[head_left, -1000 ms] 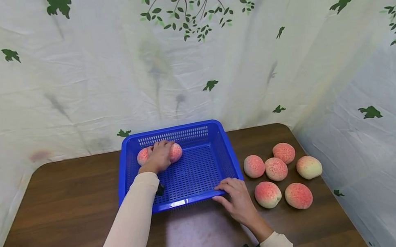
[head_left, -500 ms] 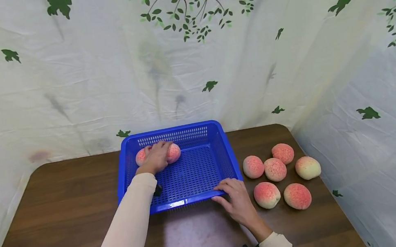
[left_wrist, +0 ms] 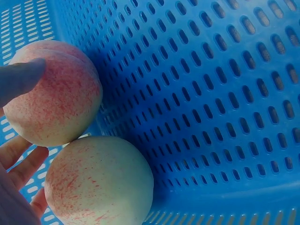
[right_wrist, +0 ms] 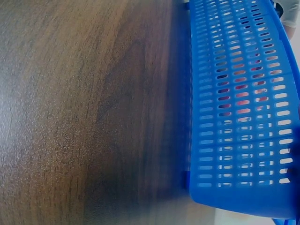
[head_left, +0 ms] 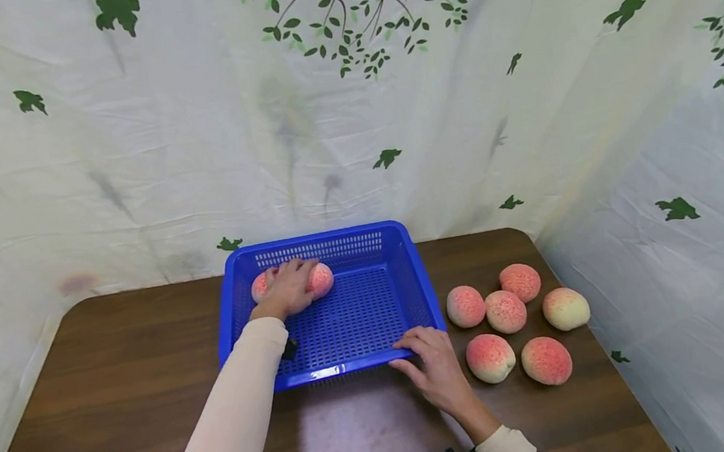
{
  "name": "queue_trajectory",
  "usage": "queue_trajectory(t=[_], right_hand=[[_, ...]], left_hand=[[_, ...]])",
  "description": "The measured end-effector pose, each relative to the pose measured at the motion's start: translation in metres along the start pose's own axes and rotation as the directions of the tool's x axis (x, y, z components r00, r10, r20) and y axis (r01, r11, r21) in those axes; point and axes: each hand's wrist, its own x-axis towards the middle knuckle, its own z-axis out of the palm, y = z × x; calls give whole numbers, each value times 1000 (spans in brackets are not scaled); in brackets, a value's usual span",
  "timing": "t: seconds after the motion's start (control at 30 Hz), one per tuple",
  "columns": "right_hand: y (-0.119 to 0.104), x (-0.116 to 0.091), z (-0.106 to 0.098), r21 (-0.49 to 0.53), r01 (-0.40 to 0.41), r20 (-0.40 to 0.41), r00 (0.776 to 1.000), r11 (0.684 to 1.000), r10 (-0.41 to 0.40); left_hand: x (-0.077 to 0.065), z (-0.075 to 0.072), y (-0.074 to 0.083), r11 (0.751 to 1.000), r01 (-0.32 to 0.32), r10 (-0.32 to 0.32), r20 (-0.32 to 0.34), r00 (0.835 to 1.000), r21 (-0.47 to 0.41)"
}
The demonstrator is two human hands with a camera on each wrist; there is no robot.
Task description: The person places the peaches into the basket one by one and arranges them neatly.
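Note:
Inside the blue plastic basket (head_left: 372, 308), at its far left, my left hand (head_left: 289, 286) lies over two peaches. A pink-red peach (left_wrist: 65, 93) sits between my thumb and fingers in the left wrist view. The paler peach (left_wrist: 105, 183) is beside it, with a fingertip close to or touching it. Both rest low in the basket near the wall; my hand hides part of each from above. My right hand (head_left: 437, 367) holds the basket's near right corner, fingers over the rim and thumb in front. The right wrist view shows only the basket's slotted outer wall.
Several more peaches (head_left: 505, 311) lie loose on the brown wooden table (head_left: 129, 375), right of the basket. One pale yellow peach (head_left: 565, 308) is near the table's right edge. A white curtain (head_left: 122, 150) with printed leaves hangs behind the table and along its right side.

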Motion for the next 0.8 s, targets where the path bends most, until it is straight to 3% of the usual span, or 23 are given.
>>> queue_trajectory(t=[0.23,0.43,0.8], right_hand=[[0,0,0,-2,-1,4,1000,1000,1],[-1,0,-1,-3,-6,4,1000,1000,6],[-4,1,-1,-4,-19,12,1000,1000,19]], left_hand=[[-2,1,-2,1000,-13,13,-30,999,-13],[-1,2,-1,999,-28,28,-26,999,29],[-5,-2,-2,1000,-26,26,-32,999,14]])
